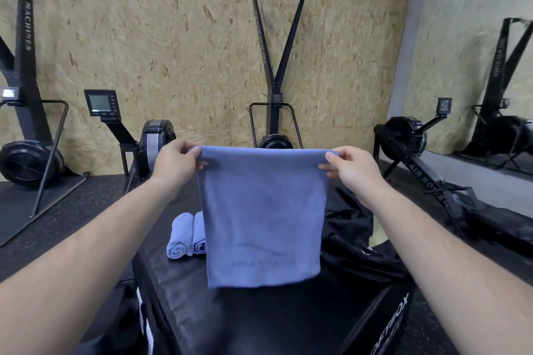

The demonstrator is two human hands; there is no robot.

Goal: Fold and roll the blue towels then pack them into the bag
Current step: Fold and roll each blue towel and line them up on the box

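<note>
A blue towel (263, 216) hangs in the air over the black soft box (259, 317), folded over at its top edge. My left hand (176, 163) pinches its top left corner and my right hand (350, 166) pinches its top right corner. The towel's lower edge hangs just above the box top. Two rolled blue towels (186, 235) lie side by side on the box, behind the towel's left edge. The black bag (350, 232) lies crumpled on the box to the right, partly hidden by the hanging towel.
Rowing machines stand at the left (27, 163) and right (409, 138), and a ski trainer (275, 66) leans on the chipboard wall ahead. A mirror (490, 66) covers the right wall. Black rubber flooring surrounds the box.
</note>
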